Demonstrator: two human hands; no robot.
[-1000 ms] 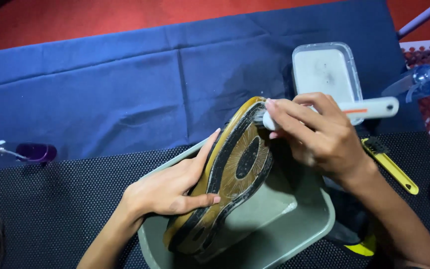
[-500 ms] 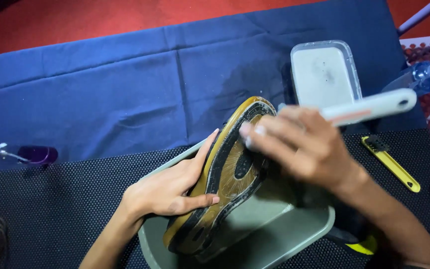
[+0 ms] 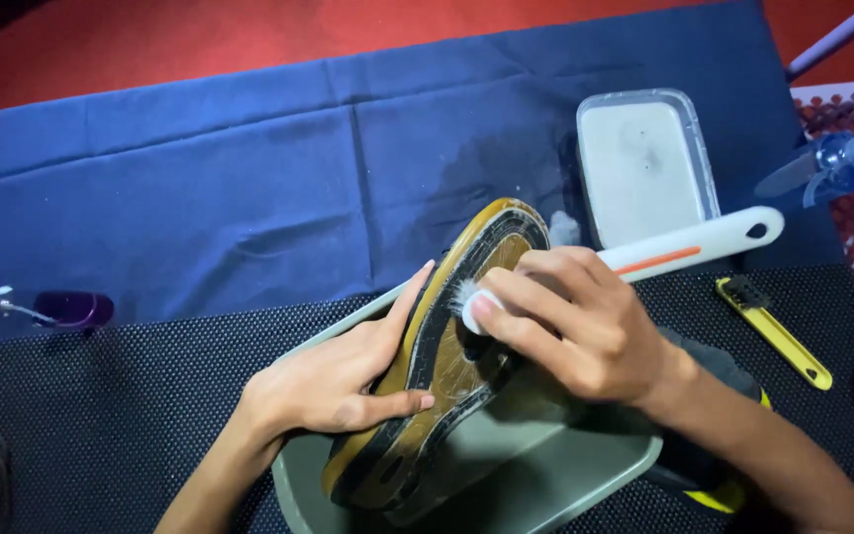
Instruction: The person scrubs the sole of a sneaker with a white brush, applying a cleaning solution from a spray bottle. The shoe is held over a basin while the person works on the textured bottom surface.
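The left hand (image 3: pixel 333 381) steadies the shoe (image 3: pixel 437 366) sole-up over the grey basin (image 3: pixel 506 485) while the right hand (image 3: pixel 575 331), closed on the white brush (image 3: pixel 644 259), seems mid-scrub, so the next stroke probably needs firm pressure along the sole.

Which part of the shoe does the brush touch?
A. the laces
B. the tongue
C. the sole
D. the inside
C: the right hand presses the white brush with its bristles on the sole of the shoe, which the left hand holds on its side over the grey tray.
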